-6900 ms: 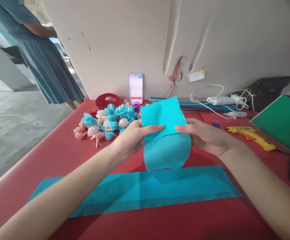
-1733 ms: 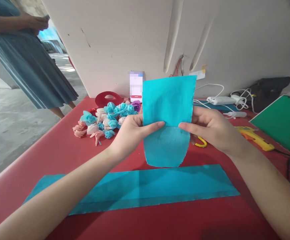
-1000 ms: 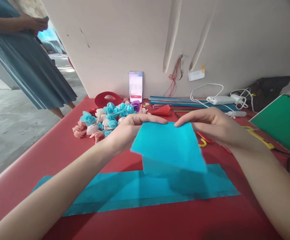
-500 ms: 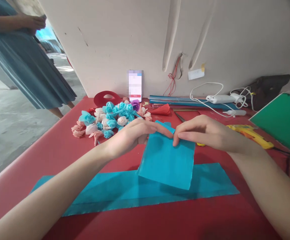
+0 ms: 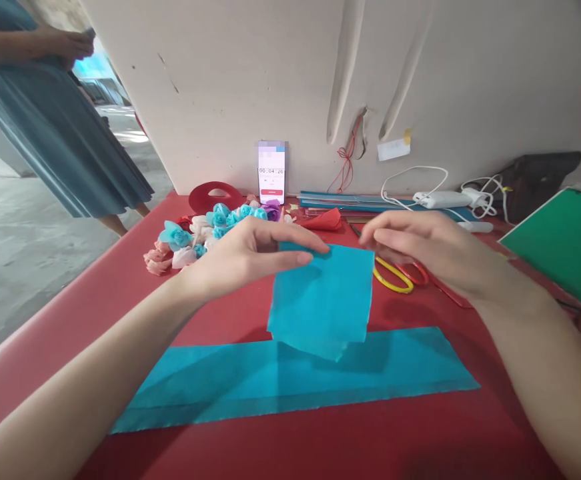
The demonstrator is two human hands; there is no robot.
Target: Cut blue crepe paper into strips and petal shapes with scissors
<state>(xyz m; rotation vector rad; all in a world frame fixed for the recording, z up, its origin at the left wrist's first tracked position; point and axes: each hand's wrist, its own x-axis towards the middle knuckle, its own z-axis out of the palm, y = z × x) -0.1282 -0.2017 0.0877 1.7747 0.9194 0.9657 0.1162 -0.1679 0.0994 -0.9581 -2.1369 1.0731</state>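
My left hand (image 5: 253, 257) pinches the top edge of a squarish piece of blue crepe paper (image 5: 323, 293) between thumb and fingers. The piece hangs in front of me, with another blue layer showing under its lower edge. Just off its upper right corner is my right hand (image 5: 423, 250), fingers loosely curled and slightly blurred, with nothing visible in them. Below both hands a long blue crepe paper strip (image 5: 370, 373) lies flat across the table, partly covered by my left forearm. Scissors with a yellow handle loop (image 5: 394, 288) and a red one lie behind my right hand.
Blue, white and pink paper flowers (image 5: 175, 235) are heaped at the back left. A phone showing a timer (image 5: 271, 175) leans on the wall. A white power strip (image 5: 443, 198) with cables and a green board (image 5: 565, 247) are at right. A person in a skirt (image 5: 65, 133) stands at left.
My right hand has come away from the paper, up and to the right. My left hand has shifted the piece slightly left and upward, so more of the scissors shows.
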